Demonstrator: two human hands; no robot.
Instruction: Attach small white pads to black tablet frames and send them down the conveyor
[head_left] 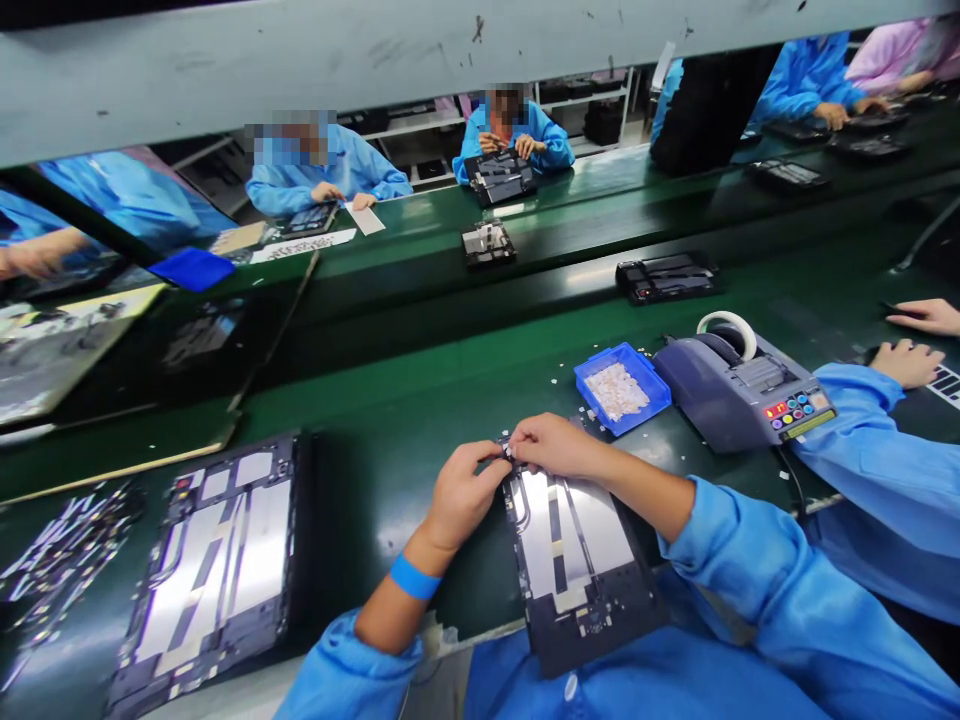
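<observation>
Opened tablet chassis (574, 560), propped against body for reach; left hand (459, 495) and right hand (556, 446) pinch small part (508, 452) at twelve o'clock edge; blue parts bin (592, 378) at one o'clock.

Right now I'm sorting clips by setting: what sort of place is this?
Probably an electronics assembly line: a green conveyor belt carrying opened tablets, workers in blue smocks seated along it, and a tape dispenser.

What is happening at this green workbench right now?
A person in a blue coat has both hands at the top edge of an opened tablet chassis. The left hand and right hand pinch a small pale piece there. A blue tray of small parts and a tape dispenser sit beside it; a second chassis lies left.
</observation>
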